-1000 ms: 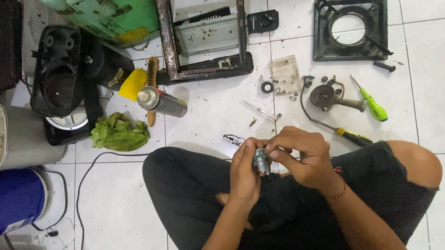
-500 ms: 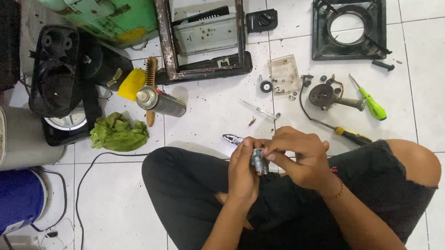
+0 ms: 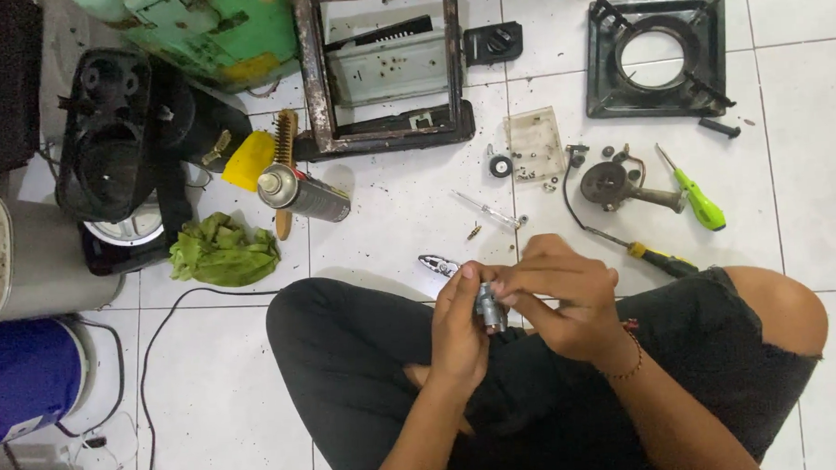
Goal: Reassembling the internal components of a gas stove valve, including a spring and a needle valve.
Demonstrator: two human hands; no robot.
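Hands barely shifted: left hand (image 3: 458, 331) still pinches small grey metal cylinder (image 3: 490, 308), right hand (image 3: 559, 300) fingering its top, pliers (image 3: 440, 265) at eleven o'clock.

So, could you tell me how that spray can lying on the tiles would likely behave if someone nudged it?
The spray can lies on its side on smooth floor tiles, so it would probably roll rather than slide. Its body looks like rigid metal, likely stiff. A wooden-handled brush lies against it, which might check a roll that way.
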